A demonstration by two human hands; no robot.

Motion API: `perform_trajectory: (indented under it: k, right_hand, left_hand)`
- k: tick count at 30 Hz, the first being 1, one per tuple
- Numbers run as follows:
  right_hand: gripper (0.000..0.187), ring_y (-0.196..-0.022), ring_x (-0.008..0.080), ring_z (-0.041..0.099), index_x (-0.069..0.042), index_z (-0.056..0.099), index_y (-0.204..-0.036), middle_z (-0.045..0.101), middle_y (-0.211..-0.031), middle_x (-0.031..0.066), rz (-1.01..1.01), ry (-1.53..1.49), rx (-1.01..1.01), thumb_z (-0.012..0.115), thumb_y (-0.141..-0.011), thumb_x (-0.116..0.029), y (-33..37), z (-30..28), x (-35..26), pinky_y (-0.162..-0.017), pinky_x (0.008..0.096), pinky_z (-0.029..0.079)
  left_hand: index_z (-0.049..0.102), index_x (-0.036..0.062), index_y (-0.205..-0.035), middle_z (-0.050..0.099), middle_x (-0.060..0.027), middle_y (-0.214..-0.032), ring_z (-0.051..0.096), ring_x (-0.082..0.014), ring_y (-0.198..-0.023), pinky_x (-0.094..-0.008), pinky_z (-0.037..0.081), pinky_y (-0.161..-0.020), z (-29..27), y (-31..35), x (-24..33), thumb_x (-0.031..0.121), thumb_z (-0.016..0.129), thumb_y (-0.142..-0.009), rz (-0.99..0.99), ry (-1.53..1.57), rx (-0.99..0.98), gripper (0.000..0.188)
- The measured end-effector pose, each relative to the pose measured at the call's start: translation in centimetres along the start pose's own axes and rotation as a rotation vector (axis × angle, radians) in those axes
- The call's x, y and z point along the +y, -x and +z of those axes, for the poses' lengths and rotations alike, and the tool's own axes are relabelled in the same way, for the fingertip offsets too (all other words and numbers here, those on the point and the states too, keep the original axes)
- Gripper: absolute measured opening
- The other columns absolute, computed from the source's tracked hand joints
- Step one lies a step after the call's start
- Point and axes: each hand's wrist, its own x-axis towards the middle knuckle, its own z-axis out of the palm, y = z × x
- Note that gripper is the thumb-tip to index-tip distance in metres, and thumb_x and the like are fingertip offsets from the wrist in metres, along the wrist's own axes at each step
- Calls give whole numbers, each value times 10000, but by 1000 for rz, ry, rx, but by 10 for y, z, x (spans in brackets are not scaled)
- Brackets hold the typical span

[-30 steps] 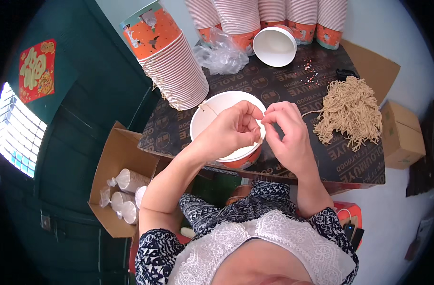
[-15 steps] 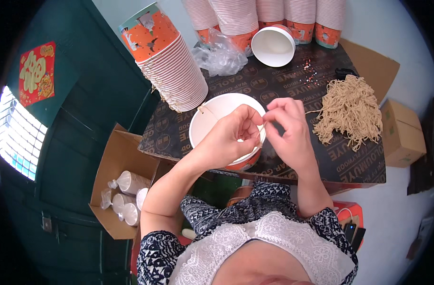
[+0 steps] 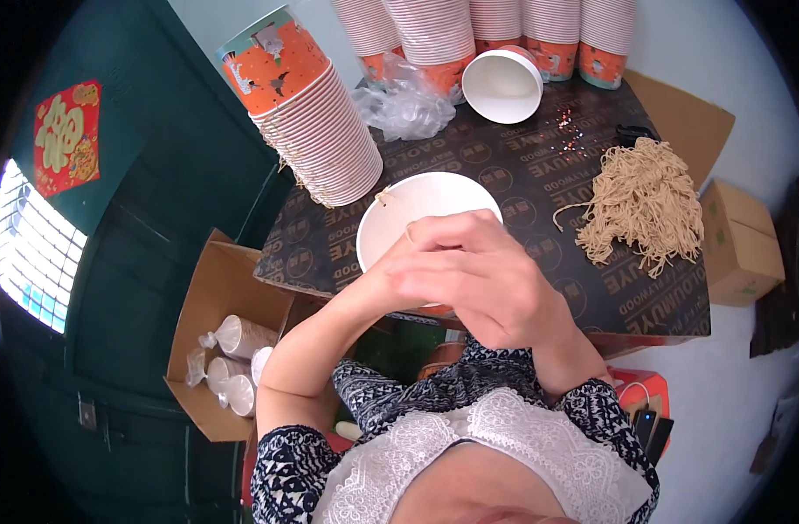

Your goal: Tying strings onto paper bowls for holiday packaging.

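Observation:
An open paper bucket [image 3: 384, 229], white inside, stands at the table's near edge in front of me. A short beige cord is tied at its far left rim. My right hand [image 3: 495, 284] crosses over my left at the near rim, its fingers bent and closed. A bit of beige cord [image 3: 410, 231] shows at its fingertips. My left hand [image 3: 383, 278] lies under the right, against the bucket; its fingers are hidden. A tangled heap of beige cords [image 3: 639, 205] lies to the right, with one loose end reaching toward the bucket.
A tall leaning stack of orange-patterned buckets [image 3: 321, 131] stands left of the bucket. More stacks [image 3: 495, 22] line the back, with a tipped bucket [image 3: 502, 86], crumpled clear plastic [image 3: 406, 100] and scattered small beads [image 3: 567, 131]. An open carton [image 3: 211, 301] with bagged cups sits lower left.
My right hand has swung left over my left hand, covering its fingers. The bucket has shifted slightly right. A cord end now lies loose beside the heap.

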Motion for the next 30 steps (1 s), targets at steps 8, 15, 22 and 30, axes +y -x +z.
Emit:
perform_trajectory:
  k: [8, 15, 22, 30]
  right_hand:
    - [181, -948, 304, 599, -3, 684, -960, 680, -987, 114, 405, 260, 263, 583, -820, 49, 31, -13, 32, -842, 402, 479]
    - [92, -1101, 293, 515, -4, 688, -873, 633, -1122, 83, 435, 282, 63, 621, -811, 0, 42, -11, 33, -921, 404, 392]
    - [76, -1138, 290, 485, -9, 685, -853, 620, -1167, 89, 431, 260, 24, 619, -832, -40, 42, -16, 34, -936, 417, 356]
    - [212, -1389, 349, 311, -10, 672, -928, 510, -1413, 155, 529, 116, -63, 544, -946, -179, 45, -13, 40, -1141, 458, 214]
  left_hand:
    - [634, -1, -1036, 620, -105, -877, 635, -204, -750, -308, 500, -661, 14, 2, 7, -46, 658, -818, -24, -479, 152, 224]
    - [605, 13, -981, 564, -131, -804, 609, -298, -702, -358, 480, -604, 21, 4, 10, -64, 678, -805, 157, -729, 225, 206]
    - [539, 15, -911, 597, -136, -763, 647, -300, -662, -398, 510, -565, 25, 9, 6, -23, 693, -815, 167, -949, 213, 185]
    - [494, 2, -1007, 607, -115, -660, 644, -287, -528, -381, 498, -457, 23, 11, 0, -14, 686, -843, 251, -1068, 148, 253]
